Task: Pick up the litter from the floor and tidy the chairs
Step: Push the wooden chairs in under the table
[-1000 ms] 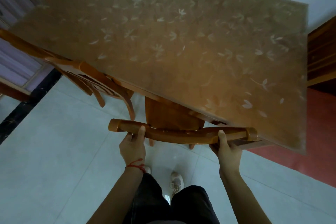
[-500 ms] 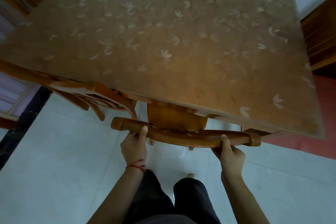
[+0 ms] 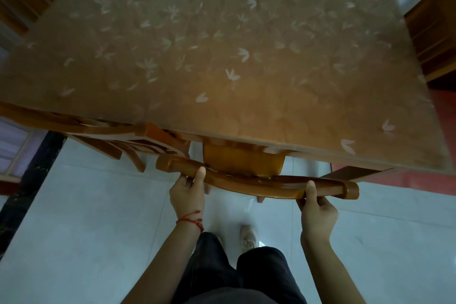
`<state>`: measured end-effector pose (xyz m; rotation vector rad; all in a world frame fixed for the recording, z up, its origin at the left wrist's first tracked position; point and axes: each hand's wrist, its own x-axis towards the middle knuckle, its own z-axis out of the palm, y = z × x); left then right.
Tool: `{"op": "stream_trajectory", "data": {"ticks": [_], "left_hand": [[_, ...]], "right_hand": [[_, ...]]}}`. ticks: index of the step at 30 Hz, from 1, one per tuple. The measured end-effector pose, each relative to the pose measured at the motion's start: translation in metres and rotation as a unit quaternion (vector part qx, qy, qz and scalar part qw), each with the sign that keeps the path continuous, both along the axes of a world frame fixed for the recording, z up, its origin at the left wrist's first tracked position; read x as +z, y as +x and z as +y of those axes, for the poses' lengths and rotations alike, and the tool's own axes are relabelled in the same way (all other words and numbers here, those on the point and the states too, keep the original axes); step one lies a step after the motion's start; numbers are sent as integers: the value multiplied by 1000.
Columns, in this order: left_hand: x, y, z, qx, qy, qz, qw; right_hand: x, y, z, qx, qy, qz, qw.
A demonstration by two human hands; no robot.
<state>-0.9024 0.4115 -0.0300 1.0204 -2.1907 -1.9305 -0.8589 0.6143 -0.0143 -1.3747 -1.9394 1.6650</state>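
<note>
Both hands grip the curved top rail of the glossy orange-brown wooden chair (image 3: 256, 179) at lower centre, left hand (image 3: 187, 192) and right hand (image 3: 318, 212), thumbs on top. Its seat is tucked under the leaf-patterned brown desk (image 3: 222, 57). A second wooden chair (image 3: 118, 140) at left looks tucked too. No litter shows on the pale tiled floor (image 3: 86, 217).

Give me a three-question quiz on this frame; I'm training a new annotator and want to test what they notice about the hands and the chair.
1. True or false: both hands grip the top rail of the chair.
2. Which wrist wears the red string? A) left B) right C) neither
3. Fill in: the chair's seat sits mostly under the ____.

Key
1. True: the left hand and the right hand each curl round the rail.
2. A
3. table
</note>
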Motion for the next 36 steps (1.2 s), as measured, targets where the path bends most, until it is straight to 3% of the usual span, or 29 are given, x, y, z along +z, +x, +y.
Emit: {"op": "stream_trajectory", "data": {"ticks": [14, 19, 24, 36], "left_hand": [[2, -55, 7, 9, 33, 11, 999], [-6, -57, 9, 28, 95, -104, 990], [2, -65, 11, 15, 24, 17, 999], [6, -68, 1, 17, 40, 2, 999]], "right_hand": [[-2, -50, 15, 36, -5, 24, 999], [-3, -59, 20, 46, 12, 17, 999], [-5, -59, 20, 38, 9, 18, 999], [-3, -62, 9, 15, -13, -17, 1000]]}}
